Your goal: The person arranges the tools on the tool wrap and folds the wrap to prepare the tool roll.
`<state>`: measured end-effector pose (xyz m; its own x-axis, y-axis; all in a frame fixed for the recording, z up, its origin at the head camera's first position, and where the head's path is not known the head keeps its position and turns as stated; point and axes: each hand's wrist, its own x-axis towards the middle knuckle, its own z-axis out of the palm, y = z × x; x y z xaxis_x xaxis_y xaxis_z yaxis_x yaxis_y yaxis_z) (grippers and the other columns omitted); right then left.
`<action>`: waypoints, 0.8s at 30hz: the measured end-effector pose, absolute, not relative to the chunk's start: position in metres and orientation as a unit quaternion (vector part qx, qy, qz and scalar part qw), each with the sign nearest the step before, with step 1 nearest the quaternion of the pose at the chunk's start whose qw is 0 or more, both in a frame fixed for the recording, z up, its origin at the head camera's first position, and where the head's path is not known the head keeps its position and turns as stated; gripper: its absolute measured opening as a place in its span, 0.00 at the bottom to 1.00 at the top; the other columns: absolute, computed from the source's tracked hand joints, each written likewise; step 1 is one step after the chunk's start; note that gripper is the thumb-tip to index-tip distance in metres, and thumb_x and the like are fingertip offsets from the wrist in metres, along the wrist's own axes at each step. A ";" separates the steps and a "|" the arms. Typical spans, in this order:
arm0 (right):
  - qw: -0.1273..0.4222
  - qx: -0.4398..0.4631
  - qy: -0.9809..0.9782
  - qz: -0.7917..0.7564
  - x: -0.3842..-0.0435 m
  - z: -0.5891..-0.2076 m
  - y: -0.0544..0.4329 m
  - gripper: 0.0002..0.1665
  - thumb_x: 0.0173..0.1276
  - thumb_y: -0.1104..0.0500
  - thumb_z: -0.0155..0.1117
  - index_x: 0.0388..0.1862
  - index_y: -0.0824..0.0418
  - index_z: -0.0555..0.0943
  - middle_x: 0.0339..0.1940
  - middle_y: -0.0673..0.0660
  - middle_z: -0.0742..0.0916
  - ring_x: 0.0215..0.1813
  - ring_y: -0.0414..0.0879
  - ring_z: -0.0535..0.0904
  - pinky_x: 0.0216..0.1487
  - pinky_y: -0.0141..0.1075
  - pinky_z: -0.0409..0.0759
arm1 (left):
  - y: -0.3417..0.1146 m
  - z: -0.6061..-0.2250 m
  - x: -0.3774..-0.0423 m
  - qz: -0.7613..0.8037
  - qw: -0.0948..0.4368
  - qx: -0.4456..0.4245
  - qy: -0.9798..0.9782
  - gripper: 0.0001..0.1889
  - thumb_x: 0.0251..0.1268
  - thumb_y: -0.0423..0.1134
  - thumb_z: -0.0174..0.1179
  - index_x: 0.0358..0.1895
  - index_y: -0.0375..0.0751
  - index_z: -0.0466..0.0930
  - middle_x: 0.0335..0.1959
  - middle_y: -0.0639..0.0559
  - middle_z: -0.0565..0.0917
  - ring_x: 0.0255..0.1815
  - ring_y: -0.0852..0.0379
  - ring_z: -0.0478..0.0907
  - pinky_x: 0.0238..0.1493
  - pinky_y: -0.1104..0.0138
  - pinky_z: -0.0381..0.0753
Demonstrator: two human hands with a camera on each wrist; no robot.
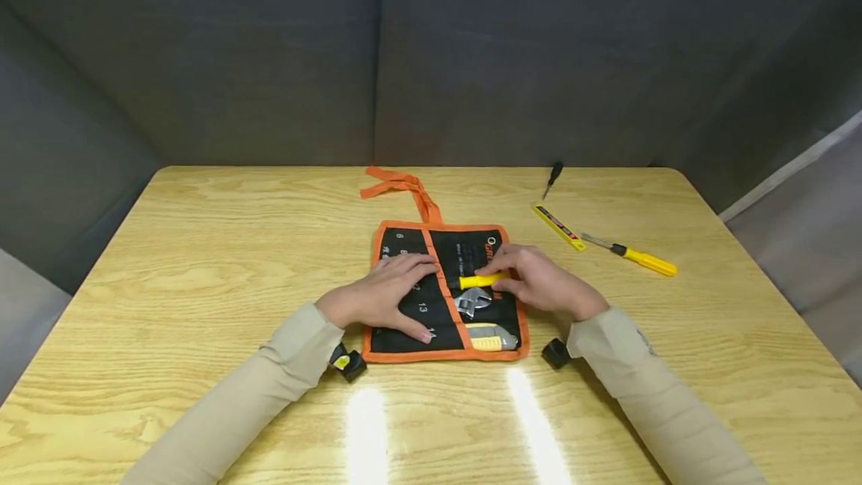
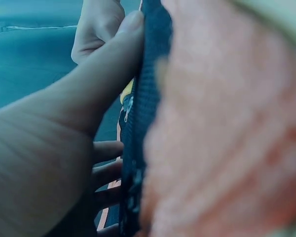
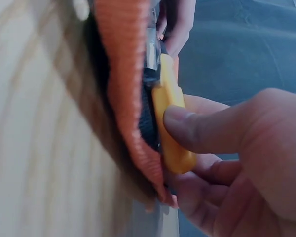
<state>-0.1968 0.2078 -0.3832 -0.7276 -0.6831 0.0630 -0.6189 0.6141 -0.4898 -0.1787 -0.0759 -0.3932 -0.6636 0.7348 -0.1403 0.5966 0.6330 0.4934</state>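
A black tool roll with orange trim lies open on the wooden table. My left hand rests flat on its left half, fingers spread over the numbered pockets. My right hand pinches a yellow-handled tool lying across the roll's right half; the right wrist view shows thumb and fingers around the yellow handle beside the orange edge. An adjustable wrench and a yellow-grey utility knife sit in the pockets below. The left wrist view shows my left hand against the roll's dark fabric.
To the right on the table lie a yellow box cutter, a yellow-handled screwdriver and a small black screwdriver. The roll's orange tie strap trails toward the back. Grey curtain walls surround the table.
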 end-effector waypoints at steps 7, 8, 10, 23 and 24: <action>0.078 -0.369 0.900 -0.217 -0.197 -0.380 0.203 0.17 0.68 0.67 0.61 0.54 0.60 0.84 0.39 0.53 0.85 0.34 0.40 0.73 0.38 0.35 0.73 | -0.076 -0.393 -0.180 0.205 0.164 0.378 0.888 0.53 0.49 0.61 0.70 0.76 0.44 0.54 0.76 0.44 0.53 0.77 0.42 0.48 0.74 0.45 0.46; 0.078 -0.370 0.902 -0.210 -0.196 -0.380 0.202 0.17 0.68 0.68 0.60 0.54 0.61 0.84 0.38 0.53 0.85 0.34 0.40 0.72 0.38 0.35 0.73 | -0.076 -0.392 -0.180 0.205 0.164 0.378 0.888 0.53 0.49 0.61 0.70 0.76 0.45 0.54 0.76 0.44 0.54 0.76 0.42 0.48 0.74 0.45 0.46; 0.075 -0.373 0.903 -0.202 -0.196 -0.381 0.201 0.17 0.68 0.68 0.60 0.54 0.62 0.84 0.37 0.54 0.84 0.33 0.40 0.71 0.38 0.35 0.71 | -0.076 -0.392 -0.180 0.205 0.163 0.380 0.887 0.52 0.49 0.61 0.70 0.76 0.46 0.55 0.76 0.44 0.54 0.76 0.42 0.50 0.73 0.44 0.47; 0.043 -0.370 0.906 -0.203 -0.195 -0.386 0.197 0.16 0.67 0.68 0.62 0.53 0.61 0.84 0.33 0.52 0.81 0.30 0.41 0.67 0.34 0.34 0.69 | -0.073 -0.387 -0.179 0.186 0.156 0.388 0.889 0.48 0.48 0.61 0.70 0.74 0.54 0.61 0.73 0.42 0.57 0.72 0.38 0.54 0.68 0.42 0.55; 0.045 -0.370 0.905 -0.204 -0.195 -0.386 0.198 0.17 0.67 0.68 0.62 0.53 0.61 0.84 0.33 0.52 0.81 0.31 0.41 0.67 0.34 0.34 0.69 | -0.073 -0.386 -0.179 0.183 0.157 0.388 0.889 0.47 0.48 0.61 0.70 0.74 0.55 0.61 0.73 0.42 0.57 0.71 0.39 0.55 0.67 0.43 0.56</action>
